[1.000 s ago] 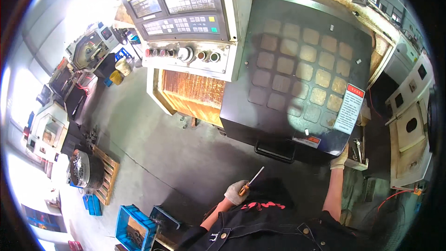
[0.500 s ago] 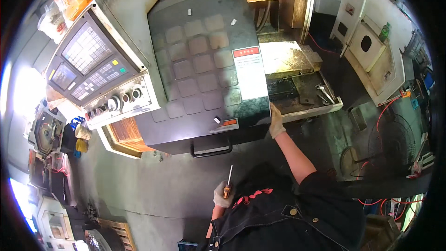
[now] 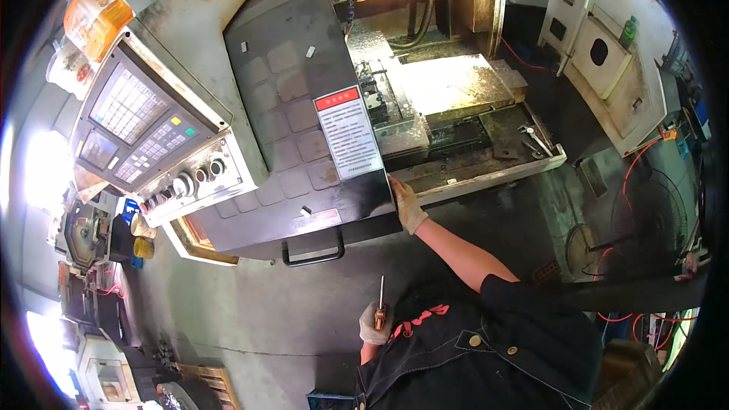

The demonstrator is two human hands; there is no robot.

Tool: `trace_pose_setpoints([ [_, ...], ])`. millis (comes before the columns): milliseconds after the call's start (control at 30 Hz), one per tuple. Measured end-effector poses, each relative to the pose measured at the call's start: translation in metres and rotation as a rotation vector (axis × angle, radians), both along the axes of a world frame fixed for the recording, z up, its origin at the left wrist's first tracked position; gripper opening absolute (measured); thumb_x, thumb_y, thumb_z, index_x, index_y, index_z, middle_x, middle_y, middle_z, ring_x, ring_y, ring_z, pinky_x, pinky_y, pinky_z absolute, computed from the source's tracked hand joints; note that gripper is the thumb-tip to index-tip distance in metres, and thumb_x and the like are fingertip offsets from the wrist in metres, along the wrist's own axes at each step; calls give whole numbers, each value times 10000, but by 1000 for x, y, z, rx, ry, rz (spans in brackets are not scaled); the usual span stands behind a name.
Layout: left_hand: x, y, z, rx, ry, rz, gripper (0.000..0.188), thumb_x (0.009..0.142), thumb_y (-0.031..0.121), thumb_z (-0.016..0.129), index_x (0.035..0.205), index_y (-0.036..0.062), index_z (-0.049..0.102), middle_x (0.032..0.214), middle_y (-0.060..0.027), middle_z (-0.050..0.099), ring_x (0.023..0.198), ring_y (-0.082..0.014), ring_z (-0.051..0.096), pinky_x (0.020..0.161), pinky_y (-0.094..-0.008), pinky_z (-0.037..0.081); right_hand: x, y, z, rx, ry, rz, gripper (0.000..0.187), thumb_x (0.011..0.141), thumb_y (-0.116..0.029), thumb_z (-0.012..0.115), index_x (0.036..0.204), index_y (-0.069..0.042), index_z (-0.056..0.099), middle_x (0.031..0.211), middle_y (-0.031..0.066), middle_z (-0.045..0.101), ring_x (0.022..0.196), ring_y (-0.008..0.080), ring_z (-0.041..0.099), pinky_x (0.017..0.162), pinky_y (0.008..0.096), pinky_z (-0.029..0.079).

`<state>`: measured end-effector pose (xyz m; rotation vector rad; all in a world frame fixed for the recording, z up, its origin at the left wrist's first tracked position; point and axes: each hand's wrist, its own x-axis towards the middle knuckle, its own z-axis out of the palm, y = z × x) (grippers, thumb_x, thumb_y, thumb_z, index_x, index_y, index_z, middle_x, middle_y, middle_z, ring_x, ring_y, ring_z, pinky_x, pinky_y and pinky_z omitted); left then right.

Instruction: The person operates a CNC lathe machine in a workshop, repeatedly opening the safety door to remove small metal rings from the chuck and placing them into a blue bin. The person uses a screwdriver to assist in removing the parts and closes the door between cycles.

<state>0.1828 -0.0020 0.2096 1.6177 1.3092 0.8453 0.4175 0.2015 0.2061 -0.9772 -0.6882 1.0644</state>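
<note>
My left hand, in a pale work glove, is closed round the amber handle of a screwdriver; its thin metal shaft points up, in front of my dark jacket. My right hand, gloved too, reaches forward with its fingers stretched along the right edge of a machine's dark sliding door. Some of its fingertips are hard to make out there. The door has a black bar handle low at the front and a red-and-white notice sheet. It stands partly open, with the lit machine interior showing on its right.
A control panel with keys and knobs stands left of the door. Inside the machine lie a metal cover, a tray edge and a caliper-like tool. A fan stands at right, a wooden pallet lower left.
The door has slid left with my right hand on its edge, exposing more of the interior. My left hand, with the screwdriver, has shifted slightly right in the picture.
</note>
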Motion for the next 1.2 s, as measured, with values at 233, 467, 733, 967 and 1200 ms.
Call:
trace_pose_setpoints([
  [233,2,6,-6,13,7,3,206,682,83,625,881,64,576,745,-107,601,692,-233,597,659,-323,471,-16,-2,32,-25,8,25,396,882,-335,509,1062,12,573,963,32,592,872,103,504,798,225,380],
  [467,15,14,-5,27,60,-45,187,692,58,620,871,56,565,742,-82,599,682,-182,579,647,-300,465,-20,-7,39,30,-32,-12,416,865,-389,529,999,-1,598,868,-1,586,782,81,485,724,211,386],
  [733,34,28,-2,1,56,-100,193,710,30,631,887,50,558,749,-45,586,686,-122,556,640,-262,457,-9,10,8,-28,20,114,422,897,-354,480,1082,18,555,982,21,590,907,82,495,823,212,379],
  [967,45,36,-13,-14,-40,-101,190,713,45,609,898,59,571,737,-51,590,674,-135,562,632,-274,459,-13,4,29,-31,83,143,392,897,-329,492,1078,11,567,942,16,600,834,69,501,756,217,404],
  [1200,67,42,7,-3,22,-113,228,702,46,618,923,50,567,768,-63,597,705,-141,568,656,-272,459,-9,8,24,-70,149,260,388,911,-296,467,1123,20,539,1002,25,594,873,75,509,773,209,406],
])
